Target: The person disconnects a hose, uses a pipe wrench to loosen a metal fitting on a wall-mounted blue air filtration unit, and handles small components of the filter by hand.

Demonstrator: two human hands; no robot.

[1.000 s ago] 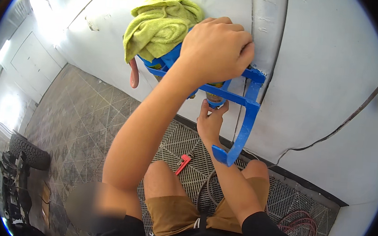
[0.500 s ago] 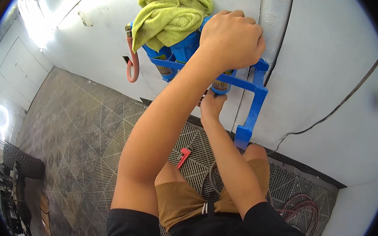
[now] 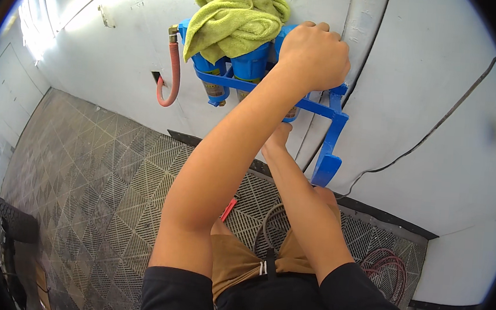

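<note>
Topping blue cylinders [image 3: 250,66] — rumpled, nubby towel [image 3: 237,29]

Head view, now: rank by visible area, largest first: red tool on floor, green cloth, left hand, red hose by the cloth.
1. Green cloth
2. Left hand
3. Red hose
4. Red tool, partly hidden by the left forearm

White wall [image 3: 430,128], grey patterned floor [image 3: 102,161], bright lights [image 3: 32,24] left
</note>
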